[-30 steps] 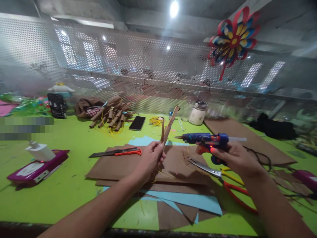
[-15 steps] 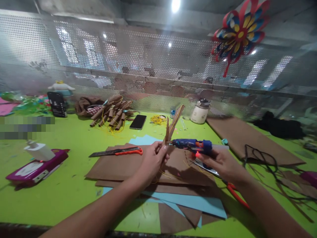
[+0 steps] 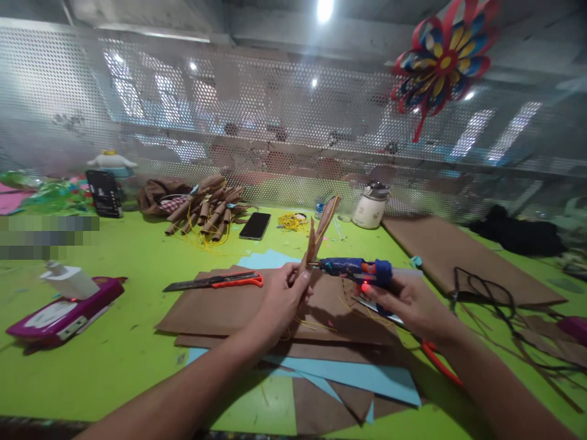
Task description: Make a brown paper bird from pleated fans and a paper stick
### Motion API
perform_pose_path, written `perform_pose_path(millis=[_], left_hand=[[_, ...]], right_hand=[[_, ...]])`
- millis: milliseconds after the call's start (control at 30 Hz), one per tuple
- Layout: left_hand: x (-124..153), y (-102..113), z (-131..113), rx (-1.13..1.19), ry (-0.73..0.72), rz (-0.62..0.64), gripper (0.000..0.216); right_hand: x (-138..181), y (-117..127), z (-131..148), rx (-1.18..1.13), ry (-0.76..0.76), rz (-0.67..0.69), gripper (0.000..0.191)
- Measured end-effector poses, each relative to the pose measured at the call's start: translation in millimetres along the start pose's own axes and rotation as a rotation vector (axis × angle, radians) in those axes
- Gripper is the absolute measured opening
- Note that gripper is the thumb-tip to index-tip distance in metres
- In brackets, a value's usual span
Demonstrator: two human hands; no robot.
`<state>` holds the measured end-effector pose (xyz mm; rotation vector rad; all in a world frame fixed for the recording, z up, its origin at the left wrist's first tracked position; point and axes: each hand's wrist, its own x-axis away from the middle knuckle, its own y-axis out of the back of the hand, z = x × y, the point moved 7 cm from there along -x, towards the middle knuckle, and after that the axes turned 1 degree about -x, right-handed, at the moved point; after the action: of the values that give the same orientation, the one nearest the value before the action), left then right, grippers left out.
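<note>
Pinching the brown paper strip (image 3: pixel 324 226) in my left hand (image 3: pixel 288 290), 3 o'clock of centre. My right hand (image 3: pixel 406 300) grips the glue gun (image 3: pixel 353 269) at 4 o'clock; can't tell from my end if the nozzle (image 3: pixel 315 264) touches.

Blue hot glue gun (image 3: pixel 342 267) level, glowing red light, tip pointing left at brown paper strip (image 3: pixel 324 226); strip raised, leaning right, ends parted on top.
</note>
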<state>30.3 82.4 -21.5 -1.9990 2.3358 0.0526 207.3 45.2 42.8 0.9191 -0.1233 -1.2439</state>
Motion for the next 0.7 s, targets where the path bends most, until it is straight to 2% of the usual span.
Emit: perform_pose_path(millis=[700], left_hand=[[-1.1,1.3,5.6,-0.044,0.010,0.012,0.030]], right_hand=[[0.1,-0.8,-5.3,-0.025,-0.021,-0.010,0.026]])
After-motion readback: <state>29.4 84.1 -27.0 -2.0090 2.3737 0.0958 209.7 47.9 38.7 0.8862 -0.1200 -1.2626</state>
